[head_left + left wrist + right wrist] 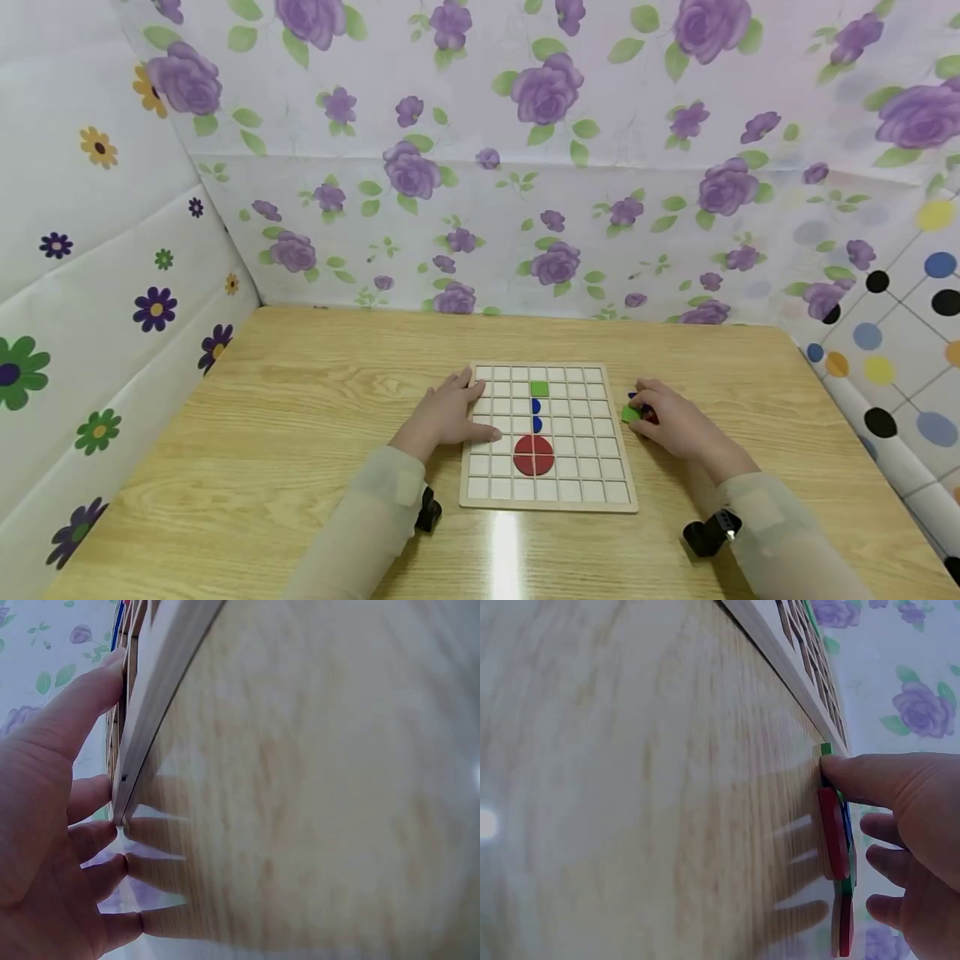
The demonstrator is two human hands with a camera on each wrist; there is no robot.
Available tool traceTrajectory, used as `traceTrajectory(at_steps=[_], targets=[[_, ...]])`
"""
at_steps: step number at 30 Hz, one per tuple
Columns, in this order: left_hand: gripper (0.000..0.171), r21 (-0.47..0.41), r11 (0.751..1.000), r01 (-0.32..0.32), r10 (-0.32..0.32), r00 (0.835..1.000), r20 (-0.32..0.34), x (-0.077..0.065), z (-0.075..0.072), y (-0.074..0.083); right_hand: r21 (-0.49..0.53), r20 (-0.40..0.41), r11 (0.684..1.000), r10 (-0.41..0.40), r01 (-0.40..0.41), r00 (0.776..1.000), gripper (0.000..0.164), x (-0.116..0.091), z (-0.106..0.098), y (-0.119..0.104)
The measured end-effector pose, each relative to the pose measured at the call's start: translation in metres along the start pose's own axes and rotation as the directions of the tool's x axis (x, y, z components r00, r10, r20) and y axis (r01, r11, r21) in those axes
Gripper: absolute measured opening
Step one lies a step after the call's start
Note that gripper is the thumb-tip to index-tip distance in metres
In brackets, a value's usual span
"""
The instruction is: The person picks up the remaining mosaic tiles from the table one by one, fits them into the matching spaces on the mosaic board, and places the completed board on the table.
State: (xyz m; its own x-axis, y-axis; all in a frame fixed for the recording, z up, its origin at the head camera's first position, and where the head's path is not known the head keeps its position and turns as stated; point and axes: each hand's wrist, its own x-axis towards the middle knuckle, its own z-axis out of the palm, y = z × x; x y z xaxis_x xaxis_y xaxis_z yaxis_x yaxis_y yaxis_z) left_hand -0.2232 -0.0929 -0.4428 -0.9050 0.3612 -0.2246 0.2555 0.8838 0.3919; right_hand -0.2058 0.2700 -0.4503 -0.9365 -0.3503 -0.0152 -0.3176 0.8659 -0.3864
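Observation:
A square wooden grid board (547,506) lies on the table. One green square tile (539,388), two blue half-round pieces (537,407) and a red disc of quarter pieces (533,456) sit in its cells. My left hand (448,410) rests at the board's left edge, fingers spread, thumb over the cells. Right of the board, my right hand (667,418) bends over a small group of loose pieces. Its thumb touches a loose green tile (630,414), which shows between thumb and index finger. A red piece (832,832) and other green and blue ones lie under the hand, partly hidden.
The light wooden table (337,367) shines in front of the board. Flowered cloth (465,192) stands behind it and along the left, with dotted cloth (892,367) at the right. Each wrist carries a small black camera (708,533).

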Motion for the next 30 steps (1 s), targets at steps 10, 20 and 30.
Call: traceTrajectory(at_steps=[10, 20, 30], targets=[[0.092, 0.003, 1.0, -0.001, 0.001, 1.0, 0.002, 0.0, -0.001, 0.001, -0.085, -0.028, 0.996, -0.041, 0.038, 0.999, 0.026, 0.004, 0.002, -0.005], [0.092, 0.026, 1.0, 0.016, -0.016, 1.0, -0.006, 0.003, 0.001, 0.003, -0.006, -0.016, 1.0, 0.02, -0.02, 1.0, 0.03, 0.006, 0.0, -0.006], [0.093, 0.009, 1.0, 0.018, -0.018, 1.0, -0.002, 0.003, 0.0, 0.003, 0.003, 0.0, 1.0, 0.01, -0.01, 1.0, 0.027, 0.012, 0.001, -0.011]])
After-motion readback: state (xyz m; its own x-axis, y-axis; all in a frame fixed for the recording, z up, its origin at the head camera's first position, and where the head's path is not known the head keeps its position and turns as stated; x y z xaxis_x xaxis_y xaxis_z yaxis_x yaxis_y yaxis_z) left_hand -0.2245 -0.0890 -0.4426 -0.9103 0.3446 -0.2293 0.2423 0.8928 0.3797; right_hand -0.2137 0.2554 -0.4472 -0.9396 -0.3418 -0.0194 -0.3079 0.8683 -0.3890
